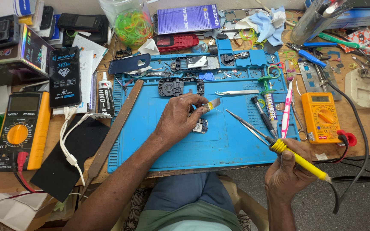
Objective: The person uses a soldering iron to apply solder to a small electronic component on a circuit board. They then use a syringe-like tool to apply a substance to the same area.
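My left hand rests on the blue silicone work mat and pinches a small flat tool with a yellow band between thumb and fingers. Under the hand lies a small circuit board. My right hand grips a soldering iron with a yellow handle; its metal tip points up and left toward the board, a short way off from it. The iron's black cable runs off to the right.
A dark phone frame, tweezers, screwdrivers and a pink brush lie on the mat. An orange multimeter sits right, a yellow one left. A long metal file, glue tube and white cable lie left of the mat.
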